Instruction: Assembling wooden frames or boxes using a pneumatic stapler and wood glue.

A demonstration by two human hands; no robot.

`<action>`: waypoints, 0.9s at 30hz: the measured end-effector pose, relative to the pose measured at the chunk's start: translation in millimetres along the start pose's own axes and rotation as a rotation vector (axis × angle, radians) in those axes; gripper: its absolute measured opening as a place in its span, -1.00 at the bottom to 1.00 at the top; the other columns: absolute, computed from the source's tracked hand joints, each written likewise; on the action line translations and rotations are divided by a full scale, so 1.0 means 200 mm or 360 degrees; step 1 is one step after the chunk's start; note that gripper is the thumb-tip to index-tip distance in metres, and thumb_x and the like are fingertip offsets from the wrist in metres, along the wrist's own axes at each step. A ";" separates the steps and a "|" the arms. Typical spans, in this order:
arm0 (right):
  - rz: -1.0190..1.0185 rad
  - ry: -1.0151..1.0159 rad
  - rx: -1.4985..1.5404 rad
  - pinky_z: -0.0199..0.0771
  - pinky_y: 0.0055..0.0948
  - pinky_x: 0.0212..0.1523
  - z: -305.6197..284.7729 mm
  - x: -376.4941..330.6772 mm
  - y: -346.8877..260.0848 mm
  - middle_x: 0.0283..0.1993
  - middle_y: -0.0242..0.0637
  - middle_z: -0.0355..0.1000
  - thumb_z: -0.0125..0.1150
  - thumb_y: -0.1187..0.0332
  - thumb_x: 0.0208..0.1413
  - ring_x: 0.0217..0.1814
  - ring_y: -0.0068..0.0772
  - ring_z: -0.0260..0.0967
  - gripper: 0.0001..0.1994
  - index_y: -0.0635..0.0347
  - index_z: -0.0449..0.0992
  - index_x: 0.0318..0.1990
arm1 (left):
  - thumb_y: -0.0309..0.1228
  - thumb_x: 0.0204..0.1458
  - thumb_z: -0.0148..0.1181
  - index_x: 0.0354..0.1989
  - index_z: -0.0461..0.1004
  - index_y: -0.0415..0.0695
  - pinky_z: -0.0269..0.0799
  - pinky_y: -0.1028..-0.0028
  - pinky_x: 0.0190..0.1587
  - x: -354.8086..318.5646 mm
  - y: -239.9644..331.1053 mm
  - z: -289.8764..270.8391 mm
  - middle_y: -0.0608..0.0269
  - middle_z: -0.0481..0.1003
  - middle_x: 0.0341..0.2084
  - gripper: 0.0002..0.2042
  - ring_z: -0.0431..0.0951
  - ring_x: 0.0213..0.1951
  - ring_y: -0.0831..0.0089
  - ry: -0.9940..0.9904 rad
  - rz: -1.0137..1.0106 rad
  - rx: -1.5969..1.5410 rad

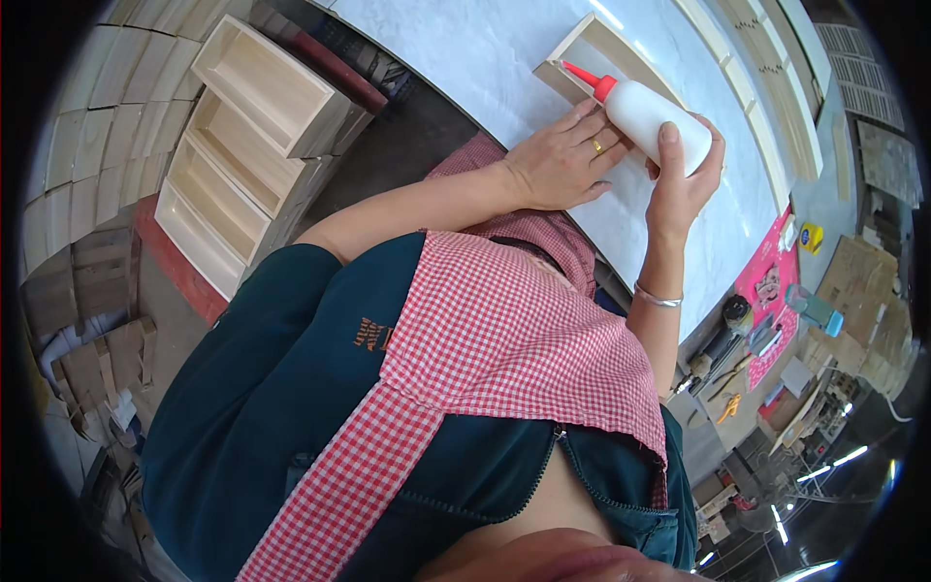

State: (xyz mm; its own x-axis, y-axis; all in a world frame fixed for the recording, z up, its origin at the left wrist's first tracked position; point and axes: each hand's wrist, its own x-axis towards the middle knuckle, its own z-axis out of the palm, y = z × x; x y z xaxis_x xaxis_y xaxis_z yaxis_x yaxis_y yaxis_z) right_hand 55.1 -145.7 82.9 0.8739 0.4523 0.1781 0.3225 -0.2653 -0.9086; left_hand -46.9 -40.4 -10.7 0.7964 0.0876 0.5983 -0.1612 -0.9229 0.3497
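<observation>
My right hand (685,177) is closed around a white squeeze bottle (652,116) with a red cap and a tapered red nozzle (584,74). The bottle is tilted, and its nozzle tip is at the corner end of a pale, narrow wooden frame (621,56) on the table. My left hand (574,153), with a gold ring, lies over the frame's near side. Its fingers reach across the wood and its thumb stays on my side. Both that hand and the bottle hide part of the frame.
The white marbled tabletop (465,48) carries long wooden strips (742,87) on its far right. Open wooden boxes (262,82) are stacked at left, beside a wall of stacked boards (107,107). At right, tools and orange-handled pliers (729,407) lie beside a pink sheet (776,267).
</observation>
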 end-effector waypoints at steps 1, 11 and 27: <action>-0.0002 0.0001 -0.0008 0.42 -0.56 -0.46 0.01 0.01 0.00 -0.12 -0.11 0.43 0.30 0.17 0.15 -0.30 -0.40 0.39 -0.54 0.27 0.39 0.08 | -0.15 0.02 0.25 0.20 0.38 -0.20 -0.04 0.08 0.45 0.00 0.00 -0.01 0.06 0.40 0.14 -0.42 0.28 0.29 0.07 0.0005 0.0000 -0.0006; -0.0194 -0.0072 -0.0079 0.50 -0.41 -0.10 0.05 0.07 -0.03 -0.10 -0.13 0.44 0.43 0.28 0.07 -0.14 -0.28 0.45 -0.53 0.28 0.37 0.05 | -0.14 0.04 0.22 0.22 0.36 -0.22 -0.06 0.09 0.46 0.01 -0.01 -0.03 0.04 0.38 0.17 -0.40 0.28 0.29 0.07 -0.0032 0.0036 -0.0045; -0.0604 0.0248 -0.0345 0.52 -0.38 -0.13 0.09 0.29 0.06 -0.11 -0.15 0.48 0.48 0.26 0.01 -0.17 -0.24 0.49 -0.51 0.26 0.39 0.01 | -0.15 0.06 0.18 0.34 0.20 -0.29 -0.16 0.07 0.48 0.01 0.00 -0.04 -0.06 0.15 0.41 -0.30 0.02 0.48 0.09 -0.0155 0.0003 -0.0070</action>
State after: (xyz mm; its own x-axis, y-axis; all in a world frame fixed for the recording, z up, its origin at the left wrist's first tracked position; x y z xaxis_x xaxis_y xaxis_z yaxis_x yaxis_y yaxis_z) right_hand 103.4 -107.2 76.1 0.7182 0.4227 0.5527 0.6843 -0.2852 -0.6711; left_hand -49.0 -37.8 -3.3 0.8487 0.0471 0.5267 -0.1864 -0.9054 0.3814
